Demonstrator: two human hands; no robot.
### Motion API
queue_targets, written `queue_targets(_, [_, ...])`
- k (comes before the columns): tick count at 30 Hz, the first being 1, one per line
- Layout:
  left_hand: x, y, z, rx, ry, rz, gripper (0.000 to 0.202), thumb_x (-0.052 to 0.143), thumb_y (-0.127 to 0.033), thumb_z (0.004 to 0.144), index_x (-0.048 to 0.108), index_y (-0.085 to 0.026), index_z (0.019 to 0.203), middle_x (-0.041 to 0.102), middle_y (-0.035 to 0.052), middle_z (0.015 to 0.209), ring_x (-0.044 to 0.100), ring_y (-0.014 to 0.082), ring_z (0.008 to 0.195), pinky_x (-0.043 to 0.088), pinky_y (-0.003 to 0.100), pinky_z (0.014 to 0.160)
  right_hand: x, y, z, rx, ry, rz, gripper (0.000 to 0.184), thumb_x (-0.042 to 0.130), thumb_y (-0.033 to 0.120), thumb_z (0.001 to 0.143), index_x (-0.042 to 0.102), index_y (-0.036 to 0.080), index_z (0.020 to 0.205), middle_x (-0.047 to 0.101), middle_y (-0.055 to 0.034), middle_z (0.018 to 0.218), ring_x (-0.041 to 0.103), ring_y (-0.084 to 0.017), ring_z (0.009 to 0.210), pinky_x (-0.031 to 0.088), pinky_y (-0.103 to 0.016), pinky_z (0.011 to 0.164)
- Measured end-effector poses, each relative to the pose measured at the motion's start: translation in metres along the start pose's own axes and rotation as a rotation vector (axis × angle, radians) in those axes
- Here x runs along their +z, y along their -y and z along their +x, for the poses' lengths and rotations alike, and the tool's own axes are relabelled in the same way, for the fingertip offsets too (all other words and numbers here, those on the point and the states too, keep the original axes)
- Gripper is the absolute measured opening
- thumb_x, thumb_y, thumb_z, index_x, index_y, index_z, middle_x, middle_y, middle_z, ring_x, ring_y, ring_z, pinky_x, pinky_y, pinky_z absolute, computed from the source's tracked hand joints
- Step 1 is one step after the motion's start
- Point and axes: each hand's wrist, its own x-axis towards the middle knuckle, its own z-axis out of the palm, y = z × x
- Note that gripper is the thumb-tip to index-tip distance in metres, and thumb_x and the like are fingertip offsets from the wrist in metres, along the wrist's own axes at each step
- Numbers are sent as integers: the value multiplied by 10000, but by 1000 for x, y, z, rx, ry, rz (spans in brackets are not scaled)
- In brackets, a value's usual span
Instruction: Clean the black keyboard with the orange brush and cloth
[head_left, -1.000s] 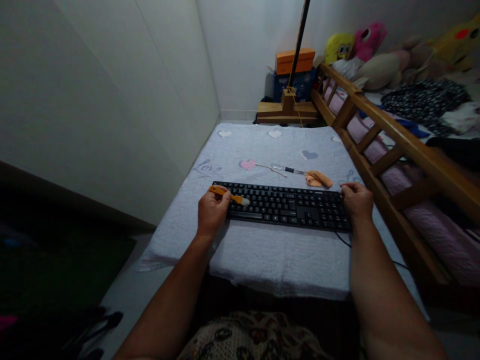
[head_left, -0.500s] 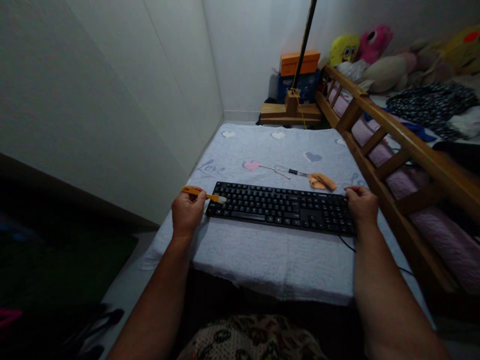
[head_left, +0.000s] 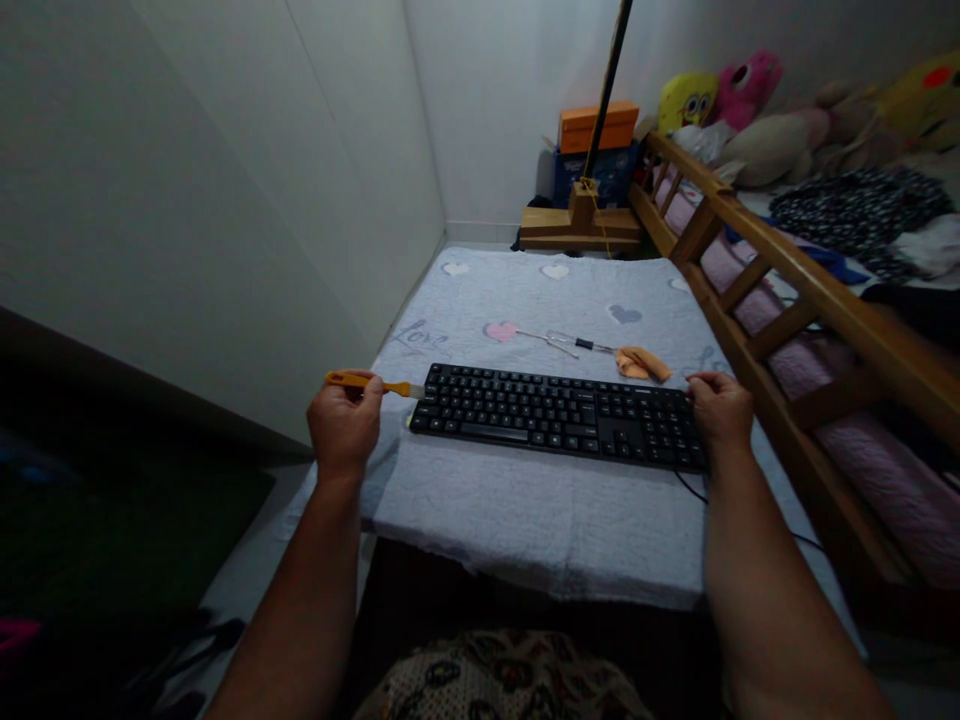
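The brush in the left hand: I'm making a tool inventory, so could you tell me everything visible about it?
The brush has a slim orange-yellow handle, plastic by its look, and short pale bristles. A dark mark near the handle's rear end is too small to make out. The left hand grips the handle, which lies crosswise, bristles pointing right. Their tips reach the left edge of the keyboard; whether they touch it, I can't tell.

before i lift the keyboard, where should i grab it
Probably both short ends, coming from left and right: the keyboard is long, low and lies flat, its length running crosswise. The right hand is at one end; the brush has its bristles at the other.
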Motion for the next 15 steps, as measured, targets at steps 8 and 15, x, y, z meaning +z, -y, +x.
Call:
queue_targets(8, [51,-34,-52,-77,352,-377,332,711,-484,796,686,-184,936,666,8,748,630,163,646,502,262,627,-1,8,-4,0,7,3,163,633,329,668,716,221,758,663,-3,645,611,-209,654,497,-338,684])
queue_targets(15, [59,-33,-56,19,314,-243,296,677,-469,834,716,-189,923,722,31,799,686,195,726,532,290,713,-1,9,-5,11,16,-11,179,625,328,674,717,211,773,628,9,638,592,-207,648,500,-369,755])
